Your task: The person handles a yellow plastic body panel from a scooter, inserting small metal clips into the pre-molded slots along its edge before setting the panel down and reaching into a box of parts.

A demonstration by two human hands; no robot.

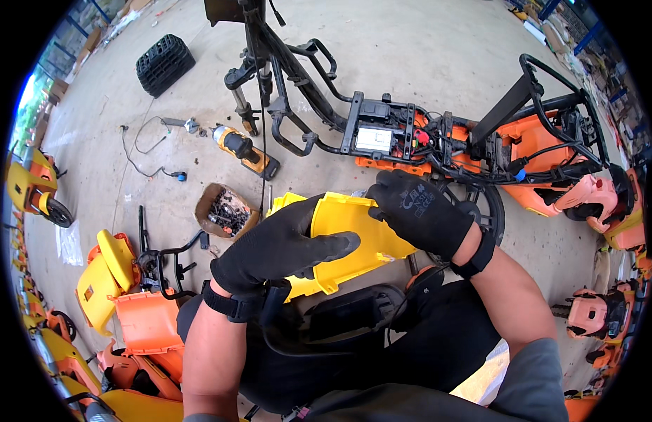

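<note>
A yellow panel [368,243] is held up over the person's lap, clear of the floor [410,49], with its hollow side facing the wearer. The gloved left hand [280,246] clamps the panel at its left side: the thumb lies straight across the inner face, its tip pointing right, while the other fingers pass behind the plastic, where they are hidden. A strip of yellow shows above the back of that hand, and a lower corner of the panel juts out below the thumb. The gloved right hand [421,214] is at the upper right edge, its fingers bent together and closed on the rim; their tips are partly hidden, so the exact pinch cannot be told. The panel thus sits between the hands. Beyond the left hand, a cardboard box [205,209] of small dark parts stands on the floor, with a yellow and black power tool [236,144] farther off. Toward the floor's far left lies a black crate [164,65], and nearer is a thin cable with a blue connector [180,176]. A stripped black scooter frame [298,67] with orange bodywork [530,137] stretches across the floor past the right hand. Near the floor's left edge, loose yellow bodywork [97,281] lies beside an orange panel [149,322].
</note>
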